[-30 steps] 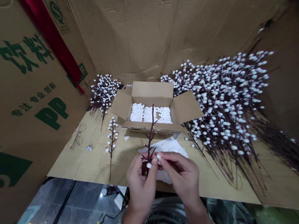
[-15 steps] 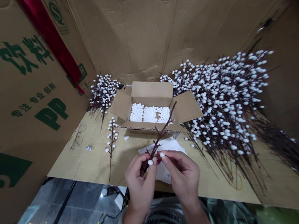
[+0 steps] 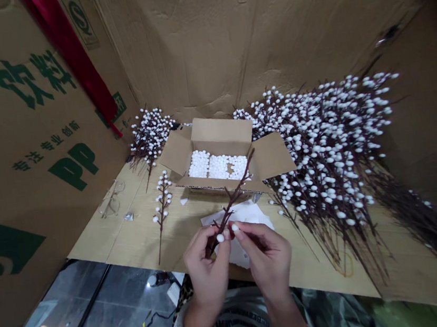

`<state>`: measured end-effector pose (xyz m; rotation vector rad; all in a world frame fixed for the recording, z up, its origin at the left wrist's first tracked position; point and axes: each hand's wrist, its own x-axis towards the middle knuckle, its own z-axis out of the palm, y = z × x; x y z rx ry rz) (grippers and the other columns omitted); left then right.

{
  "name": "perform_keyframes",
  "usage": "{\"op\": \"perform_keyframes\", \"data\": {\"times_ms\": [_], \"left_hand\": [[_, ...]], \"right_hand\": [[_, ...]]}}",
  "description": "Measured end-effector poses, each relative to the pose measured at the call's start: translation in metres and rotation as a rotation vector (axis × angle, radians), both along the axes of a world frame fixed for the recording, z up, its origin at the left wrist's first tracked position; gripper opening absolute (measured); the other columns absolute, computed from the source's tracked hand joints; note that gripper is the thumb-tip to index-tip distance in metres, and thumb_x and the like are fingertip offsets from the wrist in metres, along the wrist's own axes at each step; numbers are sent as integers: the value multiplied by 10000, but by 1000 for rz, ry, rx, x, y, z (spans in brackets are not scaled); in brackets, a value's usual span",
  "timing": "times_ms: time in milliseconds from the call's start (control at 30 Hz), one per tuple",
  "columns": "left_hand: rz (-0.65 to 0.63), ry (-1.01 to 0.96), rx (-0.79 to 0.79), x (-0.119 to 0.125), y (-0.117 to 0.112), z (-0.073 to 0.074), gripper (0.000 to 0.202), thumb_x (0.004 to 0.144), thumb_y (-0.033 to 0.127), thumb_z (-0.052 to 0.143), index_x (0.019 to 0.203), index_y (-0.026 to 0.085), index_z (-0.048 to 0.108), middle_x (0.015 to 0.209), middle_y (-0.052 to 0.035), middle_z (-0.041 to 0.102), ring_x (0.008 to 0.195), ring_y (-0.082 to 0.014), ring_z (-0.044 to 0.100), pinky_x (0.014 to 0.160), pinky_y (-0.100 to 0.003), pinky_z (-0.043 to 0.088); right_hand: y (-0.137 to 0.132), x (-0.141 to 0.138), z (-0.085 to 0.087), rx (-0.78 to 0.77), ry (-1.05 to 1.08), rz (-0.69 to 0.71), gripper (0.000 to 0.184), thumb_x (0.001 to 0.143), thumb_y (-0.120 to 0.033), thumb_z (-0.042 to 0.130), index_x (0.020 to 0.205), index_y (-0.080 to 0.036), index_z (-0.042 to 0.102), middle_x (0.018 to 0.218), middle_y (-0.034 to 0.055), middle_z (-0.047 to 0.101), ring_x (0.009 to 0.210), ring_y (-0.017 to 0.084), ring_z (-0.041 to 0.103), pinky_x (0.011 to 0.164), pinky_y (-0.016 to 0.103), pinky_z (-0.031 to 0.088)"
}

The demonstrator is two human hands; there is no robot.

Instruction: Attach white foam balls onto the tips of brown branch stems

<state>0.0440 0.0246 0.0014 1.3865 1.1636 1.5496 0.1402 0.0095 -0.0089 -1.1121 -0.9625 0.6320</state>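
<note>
Clutching a budded twig [image 3: 231, 200] in the left grip [image 3: 207, 273]; right grip [image 3: 267, 253] pinching a white bud [image 3: 235, 227].

Makeshift craft workspace, flattened cardboard walls [image 3: 196, 44], cardboard-topped bench [image 3: 103, 236], heaped white-budded branches [image 3: 325, 155], open carton [image 3: 221, 134]

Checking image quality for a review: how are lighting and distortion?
Head view: the wide lens bows the cardboard wall and table edge, the right corners fall dark, light is soft, and the berry branch between left hand and right hand looks fairly sharp.
</note>
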Motion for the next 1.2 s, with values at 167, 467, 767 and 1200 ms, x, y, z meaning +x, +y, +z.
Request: {"op": "perform_keyframes", "data": {"times_ms": [167, 467, 767, 1200], "left_hand": [[-10, -19, -39, -1, 1, 0, 65, 784, 140, 663, 788, 193, 701, 731, 3, 706, 674, -121, 643, 635, -180, 502], [-100, -222, -114, -3, 3, 5, 180, 773, 287, 708, 913, 177, 731, 899, -75, 748, 792, -195, 701, 677, -262, 571], [119, -276, -166, -29, 6, -7, 190, 763, 370, 721, 768, 182, 743, 738, -42, 764, 694, -193, 714, 655, -272, 574], [178, -413, -101, -53, 5, -8, 138, 723, 343, 758, 733, 206, 749, 681, -3, 740, 590, -142, 666, 572, -215, 542]], "right_hand": [[1, 0, 1, -19, -51, -14, 113, 764, -173, 714, 836, -245, 763, 776, 23, 777, 639, 163, 722, 562, 227, 588], [4, 2, 7, 87, -225, -37, 175, 780, -107, 675, 868, -243, 741, 814, 16, 762, 738, 158, 716, 680, 255, 594], [35, 42, 44, 84, -545, 121, 113, 807, -191, 665, 878, -237, 739, 838, 32, 770, 737, 191, 718, 669, 323, 598], [153, 91, 122, -274, -1077, 267, 174, 829, -209, 618, 950, -141, 723, 768, 46, 733, 621, 141, 651, 586, 259, 482]]}}
